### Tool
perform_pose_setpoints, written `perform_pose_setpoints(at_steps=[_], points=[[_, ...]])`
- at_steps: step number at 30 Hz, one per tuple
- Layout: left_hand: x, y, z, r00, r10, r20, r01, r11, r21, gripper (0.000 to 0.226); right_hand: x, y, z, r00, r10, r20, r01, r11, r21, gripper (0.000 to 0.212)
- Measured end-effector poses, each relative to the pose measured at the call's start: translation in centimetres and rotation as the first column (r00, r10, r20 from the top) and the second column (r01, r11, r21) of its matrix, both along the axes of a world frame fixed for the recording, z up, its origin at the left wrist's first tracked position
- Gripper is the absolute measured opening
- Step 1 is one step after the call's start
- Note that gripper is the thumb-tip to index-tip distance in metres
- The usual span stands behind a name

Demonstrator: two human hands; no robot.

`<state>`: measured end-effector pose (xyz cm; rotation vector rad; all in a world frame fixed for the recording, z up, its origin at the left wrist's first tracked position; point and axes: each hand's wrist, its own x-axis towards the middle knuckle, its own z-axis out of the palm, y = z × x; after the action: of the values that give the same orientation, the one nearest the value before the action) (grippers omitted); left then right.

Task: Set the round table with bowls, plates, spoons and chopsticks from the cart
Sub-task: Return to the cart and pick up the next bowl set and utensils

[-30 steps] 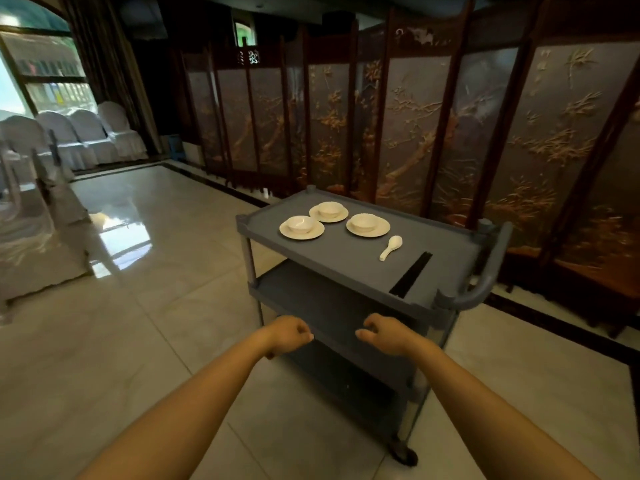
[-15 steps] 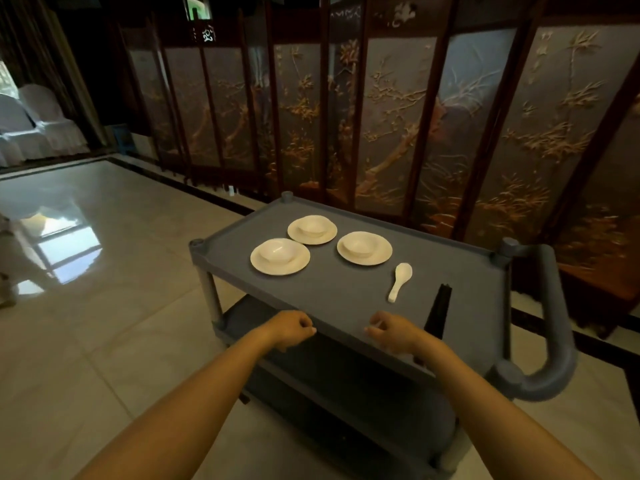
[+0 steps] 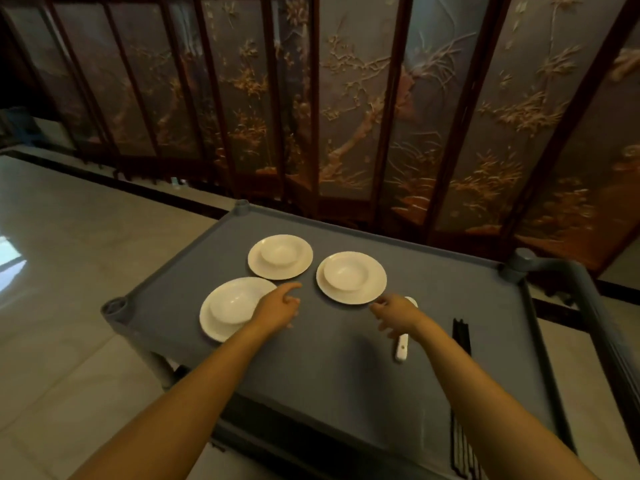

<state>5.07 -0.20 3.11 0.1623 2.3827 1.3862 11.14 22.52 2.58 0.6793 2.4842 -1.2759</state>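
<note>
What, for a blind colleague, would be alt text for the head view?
A left hand and right hand reach over a grey cart toward three plates, each holding a bowl. A spoon and chopsticks lie to the right.

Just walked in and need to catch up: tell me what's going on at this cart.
A person reaches over a grey cart with both hands, holding nothing. The left hand hovers beside the near plate and its bowl. The right hand reaches toward the rim of the right plate, above the spoon. The far plate and the chopsticks lie untouched. Nothing has been picked up yet.
</note>
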Motion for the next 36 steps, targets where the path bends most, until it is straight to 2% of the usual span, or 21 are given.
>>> perform_pose_setpoints(at_steps=[3,5,12,16,18,22,25,27,33,36], points=[[-4.2,1.7,-0.5,0.997,0.08,-0.011,-0.079,0.995,0.062,0.041,-2.4,1.1,0.0,0.997,-0.083,0.003,0.083,0.996,-0.026,0.038],[-6.9,2.8,-1.1,0.997,0.079,0.013,-0.08,0.996,0.048,0.04,-3.8,1.7,-0.3,0.989,-0.146,0.015,0.146,0.988,-0.048,0.041],[-13.1,6.2,-4.0,0.972,-0.15,0.178,0.181,0.969,-0.169,0.038,-7.4,1.8,-3.5,0.936,-0.343,0.078,0.346,0.938,-0.031,0.038],[-14.6,7.5,-5.3,0.946,-0.233,0.225,0.281,0.936,-0.213,0.031,-8.7,1.2,-4.9,0.874,-0.463,0.147,0.482,0.865,-0.142,0.037],[-15.1,7.8,-5.9,0.935,-0.245,0.256,0.297,0.936,-0.188,0.03,-9.0,0.8,-5.5,0.842,-0.519,0.147,0.538,0.828,-0.158,0.036],[-15.7,8.1,-6.6,0.916,-0.242,0.32,0.268,0.962,-0.041,0.032,-9.2,0.2,-6.6,0.767,-0.632,0.106,0.639,0.74,-0.212,0.028],[-15.8,8.2,-7.0,0.892,-0.269,0.363,0.26,0.963,0.076,0.02,-9.3,0.0,-7.1,0.736,-0.669,0.104,0.673,0.705,-0.224,0.023],[-15.8,8.4,-7.1,0.893,-0.252,0.374,0.22,0.967,0.126,0.007,-9.4,0.0,-7.3,0.728,-0.679,0.1,0.681,0.697,-0.226,0.021],[-15.7,8.6,-7.7,0.915,-0.184,0.359,0.134,0.978,0.159,0.019,-9.5,0.0,-7.8,0.727,-0.683,0.067,0.684,0.713,-0.154,0.011],[-15.4,8.5,-7.9,0.914,-0.181,0.362,0.132,0.979,0.155,0.024,-9.0,-0.2,-8.0,0.72,-0.693,0.035,0.688,0.705,-0.173,0.009]])
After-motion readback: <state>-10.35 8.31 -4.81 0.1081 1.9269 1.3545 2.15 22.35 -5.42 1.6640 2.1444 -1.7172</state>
